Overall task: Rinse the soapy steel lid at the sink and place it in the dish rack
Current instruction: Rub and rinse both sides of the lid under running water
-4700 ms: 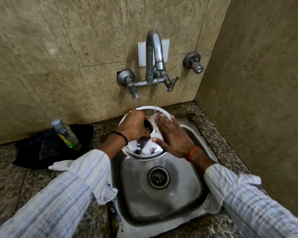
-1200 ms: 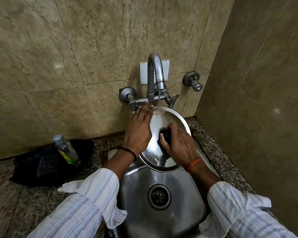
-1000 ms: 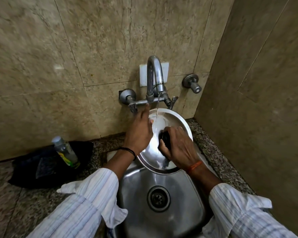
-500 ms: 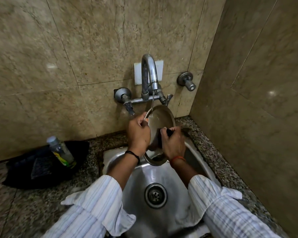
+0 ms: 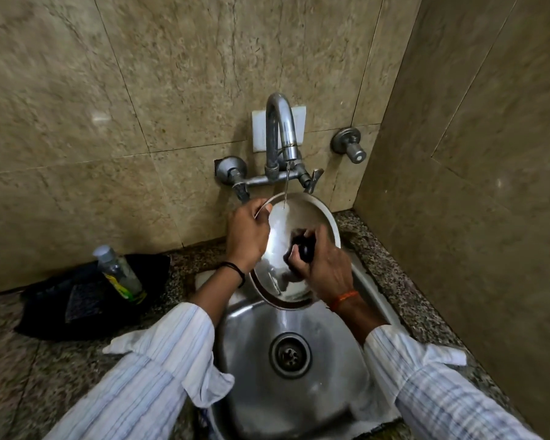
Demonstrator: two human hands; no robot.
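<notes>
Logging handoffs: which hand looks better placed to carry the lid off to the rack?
Probably the right hand: it grips the lid's black knob, while the left hand only pinches the rim. No rack shows.

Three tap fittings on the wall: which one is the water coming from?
The tall curved spout in the middle; its stream lands on the steel lid. The left valve and right knob show none.
</notes>
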